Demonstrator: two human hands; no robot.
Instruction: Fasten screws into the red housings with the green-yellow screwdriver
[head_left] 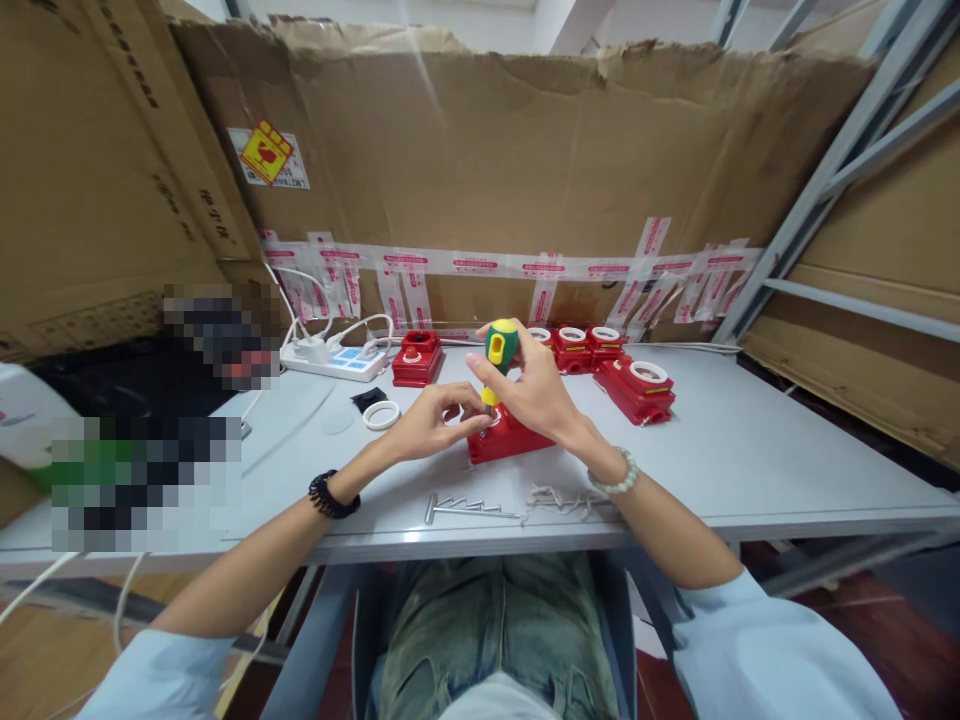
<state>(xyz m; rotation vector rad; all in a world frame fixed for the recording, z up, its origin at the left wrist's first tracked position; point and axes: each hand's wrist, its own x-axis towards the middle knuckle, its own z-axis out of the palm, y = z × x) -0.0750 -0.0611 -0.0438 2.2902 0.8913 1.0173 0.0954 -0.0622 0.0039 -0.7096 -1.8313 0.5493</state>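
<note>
My right hand is wrapped round a screwdriver with a green and yellow handle, held upright with its tip down at a red housing. The housing lies on the table in front of me, partly covered by my hands. At its left end my left hand has thumb and fingers pinched together close to the screwdriver's tip. Whatever is between those fingertips is too small to make out. Nearer to me lie several metal pins and a T-shaped metal tool.
A white ring and a small black packet lie left of my hands. Behind stand a red housing and a power strip. More red housings with white rings are at right. Cardboard walls the back.
</note>
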